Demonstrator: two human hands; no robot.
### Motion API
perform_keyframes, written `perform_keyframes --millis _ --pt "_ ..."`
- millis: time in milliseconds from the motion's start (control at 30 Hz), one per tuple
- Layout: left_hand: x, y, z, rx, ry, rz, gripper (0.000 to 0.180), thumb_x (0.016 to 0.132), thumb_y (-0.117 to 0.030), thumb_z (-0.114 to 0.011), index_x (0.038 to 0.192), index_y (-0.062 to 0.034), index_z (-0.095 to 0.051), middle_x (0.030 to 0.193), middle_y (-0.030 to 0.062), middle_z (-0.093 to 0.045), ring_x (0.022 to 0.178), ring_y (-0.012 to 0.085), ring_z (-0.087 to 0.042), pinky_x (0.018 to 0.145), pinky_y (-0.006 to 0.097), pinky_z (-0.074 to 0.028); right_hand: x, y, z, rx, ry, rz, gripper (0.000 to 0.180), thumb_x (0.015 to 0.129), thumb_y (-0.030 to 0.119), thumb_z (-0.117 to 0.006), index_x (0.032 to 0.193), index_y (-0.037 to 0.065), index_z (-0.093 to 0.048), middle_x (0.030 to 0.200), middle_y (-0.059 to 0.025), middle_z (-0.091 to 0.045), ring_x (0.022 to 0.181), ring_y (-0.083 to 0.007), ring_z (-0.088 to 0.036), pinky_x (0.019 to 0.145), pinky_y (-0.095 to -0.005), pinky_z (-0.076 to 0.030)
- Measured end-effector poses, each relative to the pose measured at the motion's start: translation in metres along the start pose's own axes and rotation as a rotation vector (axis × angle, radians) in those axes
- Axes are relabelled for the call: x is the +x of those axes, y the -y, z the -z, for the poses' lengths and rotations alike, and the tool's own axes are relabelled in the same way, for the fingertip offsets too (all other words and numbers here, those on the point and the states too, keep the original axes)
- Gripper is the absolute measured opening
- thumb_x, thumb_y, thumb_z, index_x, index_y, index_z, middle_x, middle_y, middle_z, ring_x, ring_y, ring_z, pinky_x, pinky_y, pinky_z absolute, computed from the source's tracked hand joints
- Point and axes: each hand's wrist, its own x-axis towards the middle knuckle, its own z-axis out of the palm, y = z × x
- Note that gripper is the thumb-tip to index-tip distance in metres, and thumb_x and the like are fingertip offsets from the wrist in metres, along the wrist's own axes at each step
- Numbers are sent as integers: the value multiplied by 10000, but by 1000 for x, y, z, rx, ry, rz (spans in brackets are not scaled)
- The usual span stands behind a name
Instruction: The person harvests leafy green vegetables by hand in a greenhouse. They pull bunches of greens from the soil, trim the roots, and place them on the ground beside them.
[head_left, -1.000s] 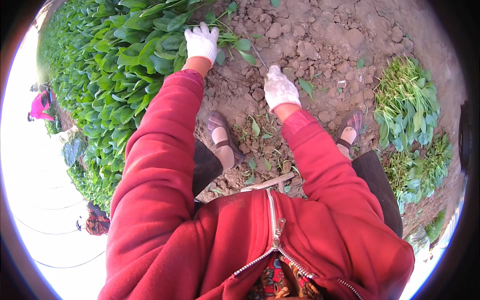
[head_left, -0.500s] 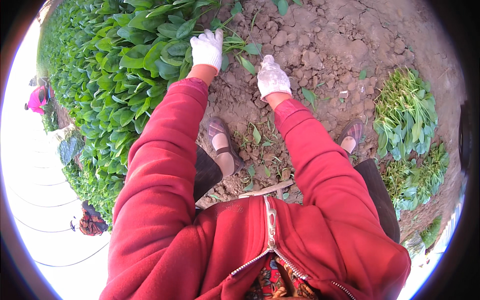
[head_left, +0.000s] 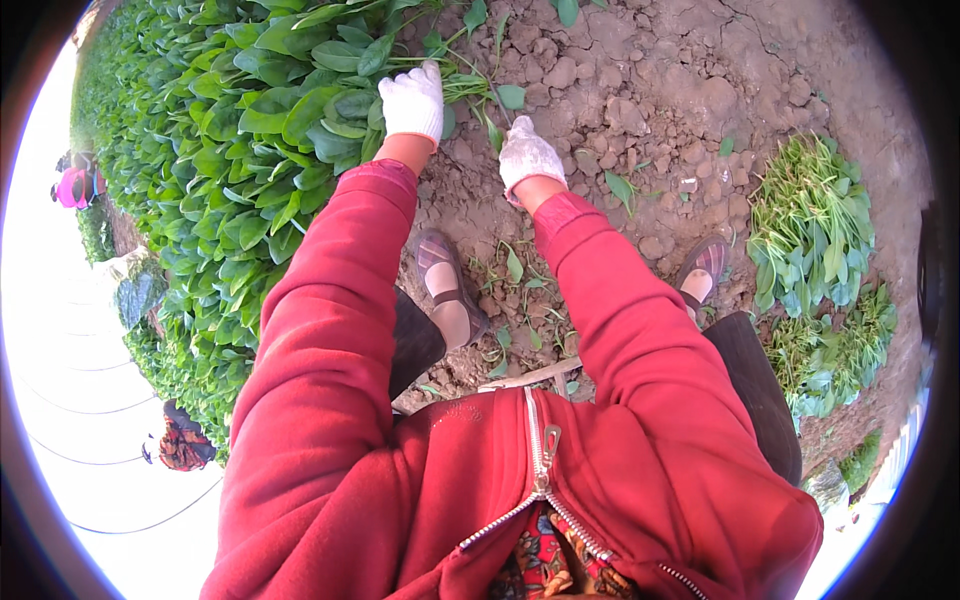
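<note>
My left hand point(head_left: 412, 102), in a white knit glove, is closed around stems of spinach-like leafy greens at the edge of a dense green bed point(head_left: 270, 120). Some cut-looking stems point(head_left: 462, 84) stick out to the right of its fingers. My right hand point(head_left: 531, 156), in a soil-stained white glove, grips a tool with a thin dark metal shaft point(head_left: 501, 103). That shaft points up and left toward the stems; its handle is hidden in my fist, and its far end is lost among the leaves.
Bundles of picked greens point(head_left: 812, 225) lie on the soil at the right, with a second pile point(head_left: 835, 350) below. Cracked brown soil point(head_left: 660, 90) with loose leaves surrounds my shoes point(head_left: 440, 270). Two people point(head_left: 185, 437) are at the far left beside the bed.
My right hand has moved slightly left and up, bringing the tool's shaft closer to the stems. My left hand has stayed nearly in place on the greens.
</note>
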Motion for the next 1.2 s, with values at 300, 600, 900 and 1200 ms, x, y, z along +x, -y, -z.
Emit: perform_keyframes --millis 300,600,900,1200 --pt "-13 3 1 -50 -47 -47 155 913 -170 -574 1061 -149 -610 826 27 -655 747 230 -686 696 438 -487 -10 6 24 -96 122 -67 414 1047 168 -321 1353 -25 -522 1275 -300 -639 1195 -450 -625 1019 -524 -490" --pt "-13 8 -2 -32 -18 -55 180 912 -161 -573 1086 -149 -618 842 29 -660 792 227 -695 706 431 -499 -5 -12 10 -687 372 407 402 1035 185 -359 1331 -25 -530 1315 -263 -632 1245 -426 -600 1052 -522 -467" --pt "-17 16 10 -56 -39 -77 213 913 -157 -557 1115 -154 -621 845 32 -671 784 239 -695 718 432 -498 -12 -19 24 -742 236 534 309 977 182 -490 1130 -11 -677 1072 -167 -728 1053 -338 -676 922 -430 -532" --pt "-32 64 57 -320 -135 39 475 798 -267 -759 1248 -187 -628 998 61 -714 913 259 -706 805 424 -530 -50 -42 31 209 14 43 453 964 323 -565 1237 -36 -523 1274 -232 -665 1214 -371 -623 1002 -455 -502"
